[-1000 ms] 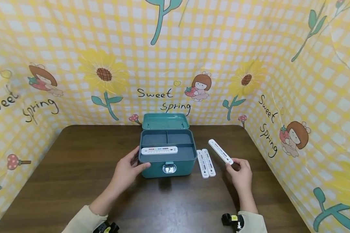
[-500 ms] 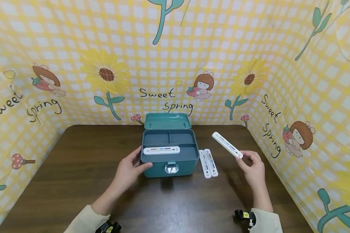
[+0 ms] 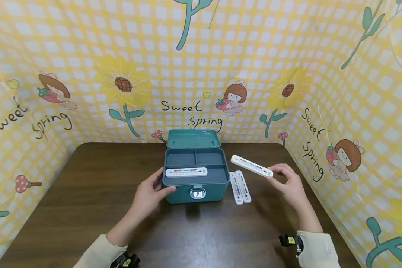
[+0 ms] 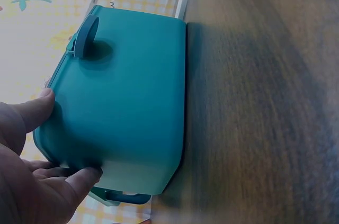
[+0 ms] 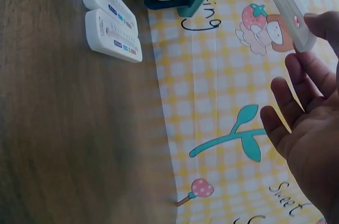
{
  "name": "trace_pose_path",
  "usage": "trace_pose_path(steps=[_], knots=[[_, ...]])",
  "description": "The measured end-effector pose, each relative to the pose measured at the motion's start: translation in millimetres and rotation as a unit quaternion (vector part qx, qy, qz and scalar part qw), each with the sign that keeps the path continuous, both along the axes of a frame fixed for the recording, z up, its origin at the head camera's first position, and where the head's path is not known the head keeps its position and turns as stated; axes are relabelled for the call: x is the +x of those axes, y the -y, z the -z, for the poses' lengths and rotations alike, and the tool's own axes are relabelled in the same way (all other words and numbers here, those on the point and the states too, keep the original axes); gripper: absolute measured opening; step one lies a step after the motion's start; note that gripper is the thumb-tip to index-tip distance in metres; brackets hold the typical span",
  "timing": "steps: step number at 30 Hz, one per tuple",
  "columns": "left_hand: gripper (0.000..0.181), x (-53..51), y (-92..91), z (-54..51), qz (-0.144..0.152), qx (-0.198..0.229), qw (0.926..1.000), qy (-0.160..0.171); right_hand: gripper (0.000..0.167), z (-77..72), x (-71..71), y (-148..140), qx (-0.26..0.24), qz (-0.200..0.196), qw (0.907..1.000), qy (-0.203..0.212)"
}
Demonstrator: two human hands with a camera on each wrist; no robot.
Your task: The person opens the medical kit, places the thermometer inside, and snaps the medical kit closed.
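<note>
My left hand (image 3: 149,193) grips the left front corner of a teal storage box (image 3: 194,195), thumb at the front rim and fingers along the side. The lid (image 3: 193,138) is raised at the back, and a grey divided tray (image 3: 217,173) sits inside. In the tray's front compartment lies a white thermometer (image 3: 186,172), set crosswise. To the box's right, my right hand (image 3: 289,184) pinches one end of another white thermometer (image 3: 251,166) between thumb and fingers. It is held in the air, its far end pointing toward the box.
Two more white thermometers (image 3: 235,188) lie side by side on the brown wooden table (image 3: 120,171), right of the box. A yellow checked cloth (image 3: 184,70) hangs around the table's back and sides. A metal clasp (image 3: 197,193) is on the box front.
My right hand first lifts the thermometer up and rightward, then brings it back left toward the box, turning it flatter. My left hand stays on the box.
</note>
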State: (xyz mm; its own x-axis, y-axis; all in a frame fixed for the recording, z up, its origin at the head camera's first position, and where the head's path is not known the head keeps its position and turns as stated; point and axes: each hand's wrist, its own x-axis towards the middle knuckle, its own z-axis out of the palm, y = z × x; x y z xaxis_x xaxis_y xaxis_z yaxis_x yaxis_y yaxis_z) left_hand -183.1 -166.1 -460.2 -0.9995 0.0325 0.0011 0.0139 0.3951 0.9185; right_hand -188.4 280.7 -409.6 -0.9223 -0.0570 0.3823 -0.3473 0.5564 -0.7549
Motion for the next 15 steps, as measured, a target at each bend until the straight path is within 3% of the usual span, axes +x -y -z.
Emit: trace_pose_path(steps=[9, 15], knots=[[0.1, -0.5, 1.9, 1.6, -0.001, 0.002, 1.0, 0.0, 0.024, 10.2, -30.5, 1.2, 0.039, -0.103, 0.994, 0.002], [0.099, -1.6, 1.4, 2.2, 0.002, 0.002, 1.0, -0.005, 0.026, 10.6, -40.3, 7.5, 0.051, -0.151, 0.9872, -0.007]])
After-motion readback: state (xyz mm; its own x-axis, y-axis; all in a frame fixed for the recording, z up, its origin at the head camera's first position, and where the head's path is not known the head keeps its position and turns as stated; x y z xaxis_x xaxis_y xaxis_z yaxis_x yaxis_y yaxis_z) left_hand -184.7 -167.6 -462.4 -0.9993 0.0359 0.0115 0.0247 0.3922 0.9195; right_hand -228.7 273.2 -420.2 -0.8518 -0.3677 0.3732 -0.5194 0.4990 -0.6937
